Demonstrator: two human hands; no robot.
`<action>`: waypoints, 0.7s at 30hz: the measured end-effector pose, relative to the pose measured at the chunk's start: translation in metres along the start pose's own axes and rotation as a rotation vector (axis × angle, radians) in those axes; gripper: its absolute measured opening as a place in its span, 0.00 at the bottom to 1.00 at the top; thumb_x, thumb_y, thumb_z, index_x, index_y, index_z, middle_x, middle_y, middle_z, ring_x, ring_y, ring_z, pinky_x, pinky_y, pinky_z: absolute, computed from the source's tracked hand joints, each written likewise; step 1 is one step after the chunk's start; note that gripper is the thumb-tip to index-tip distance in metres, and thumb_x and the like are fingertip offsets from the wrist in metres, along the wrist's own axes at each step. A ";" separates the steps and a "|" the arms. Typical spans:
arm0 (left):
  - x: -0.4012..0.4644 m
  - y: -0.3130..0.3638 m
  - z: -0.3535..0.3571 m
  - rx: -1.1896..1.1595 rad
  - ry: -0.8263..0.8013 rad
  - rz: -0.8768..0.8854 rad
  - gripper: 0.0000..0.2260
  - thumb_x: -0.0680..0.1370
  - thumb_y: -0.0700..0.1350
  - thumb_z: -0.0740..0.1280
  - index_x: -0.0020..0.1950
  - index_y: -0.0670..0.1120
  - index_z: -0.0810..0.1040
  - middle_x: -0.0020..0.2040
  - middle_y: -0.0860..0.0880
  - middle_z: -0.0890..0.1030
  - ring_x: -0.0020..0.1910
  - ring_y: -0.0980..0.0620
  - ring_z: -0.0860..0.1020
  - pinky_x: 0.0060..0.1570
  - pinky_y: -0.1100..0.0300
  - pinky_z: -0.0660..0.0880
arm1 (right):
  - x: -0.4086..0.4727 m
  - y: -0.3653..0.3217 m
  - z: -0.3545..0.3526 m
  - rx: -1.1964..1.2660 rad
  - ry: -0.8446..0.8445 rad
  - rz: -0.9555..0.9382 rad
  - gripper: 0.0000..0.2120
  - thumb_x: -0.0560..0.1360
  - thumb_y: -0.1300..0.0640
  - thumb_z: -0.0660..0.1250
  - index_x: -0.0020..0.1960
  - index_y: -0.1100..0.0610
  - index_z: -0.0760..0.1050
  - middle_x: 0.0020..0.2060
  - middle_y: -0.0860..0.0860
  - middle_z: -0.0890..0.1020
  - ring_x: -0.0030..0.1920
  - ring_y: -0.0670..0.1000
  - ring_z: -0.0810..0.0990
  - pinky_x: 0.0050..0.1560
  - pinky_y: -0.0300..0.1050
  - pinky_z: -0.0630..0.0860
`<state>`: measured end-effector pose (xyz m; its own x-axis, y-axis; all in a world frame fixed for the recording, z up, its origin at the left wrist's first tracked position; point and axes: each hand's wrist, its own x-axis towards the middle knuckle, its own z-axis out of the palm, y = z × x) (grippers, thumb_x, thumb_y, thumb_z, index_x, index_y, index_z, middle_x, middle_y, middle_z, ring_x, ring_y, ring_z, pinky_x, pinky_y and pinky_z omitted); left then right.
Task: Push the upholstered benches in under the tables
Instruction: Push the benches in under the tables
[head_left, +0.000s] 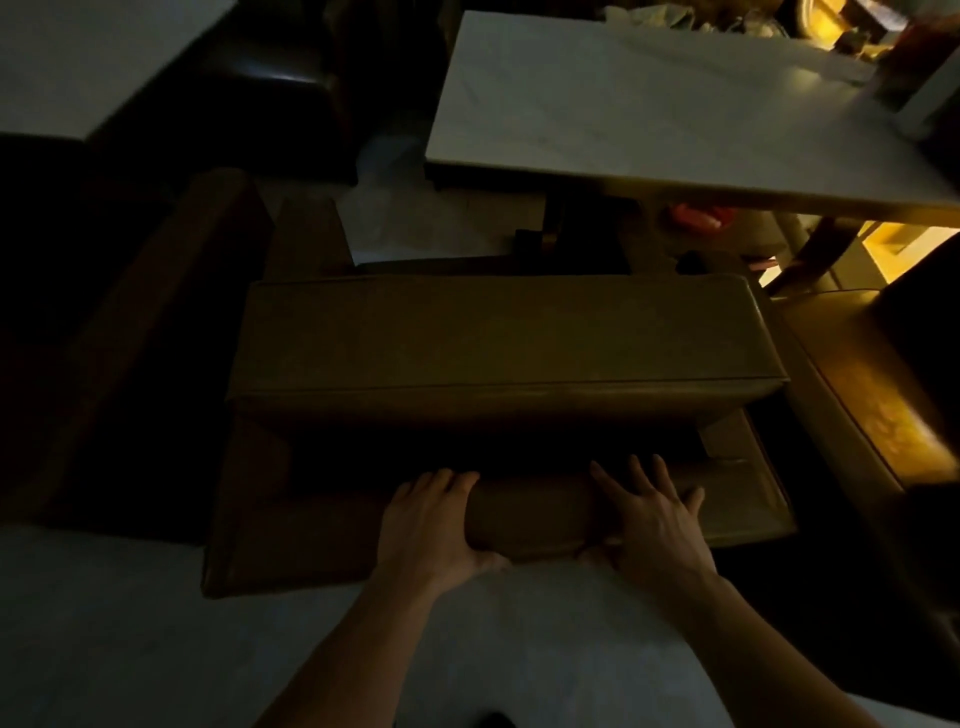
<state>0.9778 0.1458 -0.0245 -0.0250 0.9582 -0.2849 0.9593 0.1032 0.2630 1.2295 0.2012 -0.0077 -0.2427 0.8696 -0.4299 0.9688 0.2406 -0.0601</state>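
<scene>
Upholstered bench (498, 332) lies on the floor (130, 623) straight ahead of both hands, its long axis running left to right, parallel to the near edge of the marble table (649, 104) beyond it; it is not yet under that table. Left hand (431, 525) and right hand (654, 519) rest side by side on the bench's padded near rail (540, 514), about equally close, fingers (631, 473) spread wide and draped over the top, thumbs tucked beneath. Both forearms reach forward, so the push would go away from the body, toward the table
</scene>
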 end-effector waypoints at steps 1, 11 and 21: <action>-0.002 -0.002 0.000 -0.002 0.003 0.002 0.48 0.60 0.75 0.68 0.75 0.58 0.60 0.70 0.55 0.69 0.69 0.51 0.65 0.68 0.52 0.61 | -0.002 -0.002 0.002 0.002 -0.001 0.000 0.52 0.70 0.31 0.69 0.80 0.39 0.39 0.81 0.55 0.45 0.80 0.63 0.39 0.72 0.78 0.49; -0.049 -0.050 0.000 0.007 -0.013 0.042 0.47 0.60 0.76 0.67 0.74 0.59 0.60 0.70 0.55 0.69 0.68 0.51 0.66 0.69 0.52 0.61 | -0.043 -0.056 0.030 0.036 -0.060 0.034 0.52 0.70 0.30 0.68 0.80 0.39 0.38 0.81 0.55 0.41 0.78 0.66 0.35 0.71 0.80 0.46; -0.042 -0.072 0.000 -0.010 -0.023 0.092 0.48 0.59 0.77 0.67 0.73 0.58 0.61 0.69 0.55 0.69 0.67 0.50 0.66 0.67 0.51 0.62 | -0.034 -0.069 0.028 0.018 -0.117 0.050 0.52 0.70 0.33 0.70 0.80 0.39 0.38 0.81 0.56 0.41 0.78 0.67 0.35 0.70 0.81 0.47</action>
<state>0.9098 0.0981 -0.0319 0.0696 0.9575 -0.2798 0.9543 0.0178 0.2984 1.1726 0.1432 -0.0144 -0.1872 0.8237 -0.5352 0.9806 0.1892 -0.0518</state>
